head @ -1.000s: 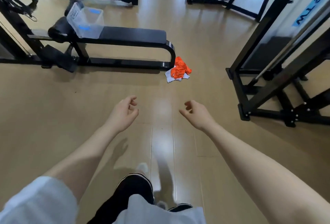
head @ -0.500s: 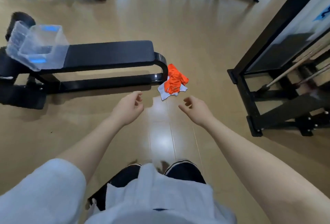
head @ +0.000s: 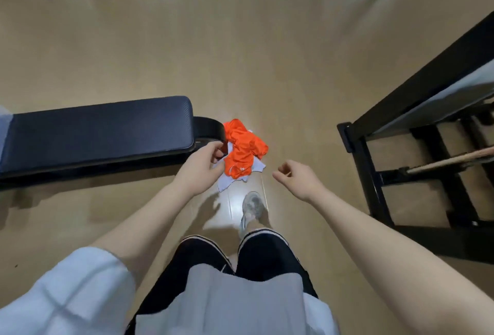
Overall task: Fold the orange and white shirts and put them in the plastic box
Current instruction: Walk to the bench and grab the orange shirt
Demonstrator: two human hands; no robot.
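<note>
A crumpled orange shirt (head: 243, 147) lies on the wooden floor beside the end of a black bench, on top of a white shirt (head: 227, 181) whose edges stick out below and to the right. My left hand (head: 199, 167) hovers just left of the pile with fingers curled loosely, holding nothing. My right hand (head: 296, 177) is to the right of the pile, fingers half curled and empty. The plastic box shows only as a pale sliver (head: 4, 123) at the frame's left edge, on the bench.
The padded black bench (head: 99, 128) runs left from the shirts. A black metal rack frame (head: 379, 163) with a wooden bar stands on the right. My shoe (head: 252, 207) is on the floor just below the pile.
I have walked up to the shirts and the view has tilted down. Both hands are now beside the pile. The plastic box has slid almost out of view on the left.
</note>
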